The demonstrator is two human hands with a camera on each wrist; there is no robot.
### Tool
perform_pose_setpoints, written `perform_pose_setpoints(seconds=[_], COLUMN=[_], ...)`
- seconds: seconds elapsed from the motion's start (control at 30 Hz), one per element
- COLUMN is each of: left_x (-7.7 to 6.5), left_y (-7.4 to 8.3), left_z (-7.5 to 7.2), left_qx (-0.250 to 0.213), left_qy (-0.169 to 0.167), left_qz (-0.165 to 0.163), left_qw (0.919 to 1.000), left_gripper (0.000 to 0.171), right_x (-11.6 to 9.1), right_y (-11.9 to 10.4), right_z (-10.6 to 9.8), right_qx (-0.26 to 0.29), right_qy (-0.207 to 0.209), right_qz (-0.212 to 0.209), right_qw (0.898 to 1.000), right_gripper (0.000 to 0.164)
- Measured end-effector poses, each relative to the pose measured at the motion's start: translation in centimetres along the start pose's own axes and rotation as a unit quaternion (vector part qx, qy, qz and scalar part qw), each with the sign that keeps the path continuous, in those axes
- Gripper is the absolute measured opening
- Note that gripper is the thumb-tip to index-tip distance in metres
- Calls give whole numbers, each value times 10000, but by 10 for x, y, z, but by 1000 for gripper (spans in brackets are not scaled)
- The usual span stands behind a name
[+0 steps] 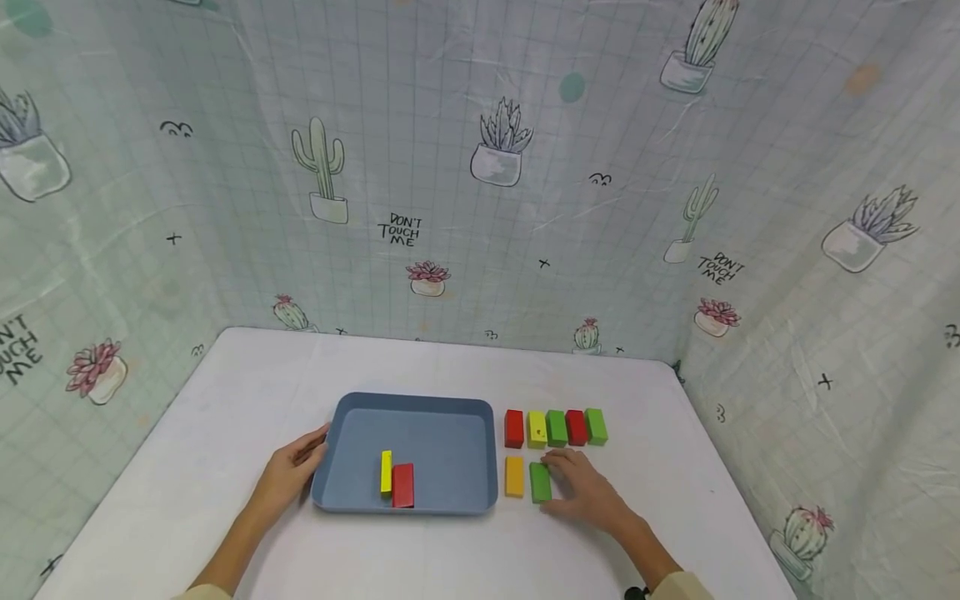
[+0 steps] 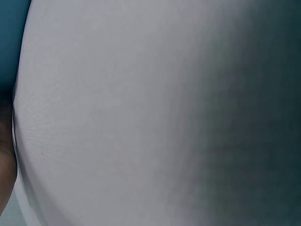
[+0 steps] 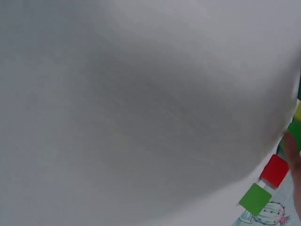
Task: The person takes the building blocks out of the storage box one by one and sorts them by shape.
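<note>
My left hand (image 1: 288, 471) holds the left rim of a blue-grey tray (image 1: 457, 442); part of its fingers and the tray's corner (image 2: 11, 42) show in the left wrist view. Inside the tray, a bright yellow block (image 1: 386, 474) stands close beside a red block (image 1: 402, 486). To the tray's right, my right hand (image 1: 588, 492) pinches a green block (image 1: 540, 483) end to end, fingertips at its far end and thumb at its near end. This block is on the table. Only a finger (image 3: 292, 153) shows in the right wrist view.
An orange-yellow block (image 1: 513, 477) lies between the tray and the green block. Behind them is a row of red, yellow and green blocks (image 1: 557, 428), reaching right. The white table (image 1: 420, 554) meets a cactus-print cloth (image 1: 450, 225) at the back and sides.
</note>
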State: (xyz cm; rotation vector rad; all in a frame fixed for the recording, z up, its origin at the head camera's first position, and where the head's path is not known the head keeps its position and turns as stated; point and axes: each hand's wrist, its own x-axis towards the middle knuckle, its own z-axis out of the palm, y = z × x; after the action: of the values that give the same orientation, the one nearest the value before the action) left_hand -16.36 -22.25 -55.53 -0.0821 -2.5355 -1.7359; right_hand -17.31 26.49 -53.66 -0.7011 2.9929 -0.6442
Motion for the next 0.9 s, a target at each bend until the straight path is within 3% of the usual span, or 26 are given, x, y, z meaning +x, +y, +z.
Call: perform_pose_setpoints(seconds=[0.17,0.27,0.33,0.53,0.9], left_x=[1,0,0,1,1], left_y=[0,0,0,-2,0], left_z=[-1,-3,-3,-2,-1], left_qx=[-50,-72,-56,-50,2], left_qy=[-47,-51,-43,-25,-12], left_qz=[1,20,33,67,60], left_qw=[10000,10000,10000,10000,10000], left_gripper=[48,48,48,48,47], right_x=[5,16,26,54,83], right_y=[-8,-21,-33,-79,-148], right_z=[1,-4,-6,-6,17], right_qx=[-193,-89,-4,343,-176], right_qy=[1645,1878,1696,604,-753], right_qz=[-394,-739,-1021,-1497,-1777], right_qw=[9854,9794,9802,9863,9810], right_gripper=[42,38,38,43,58])
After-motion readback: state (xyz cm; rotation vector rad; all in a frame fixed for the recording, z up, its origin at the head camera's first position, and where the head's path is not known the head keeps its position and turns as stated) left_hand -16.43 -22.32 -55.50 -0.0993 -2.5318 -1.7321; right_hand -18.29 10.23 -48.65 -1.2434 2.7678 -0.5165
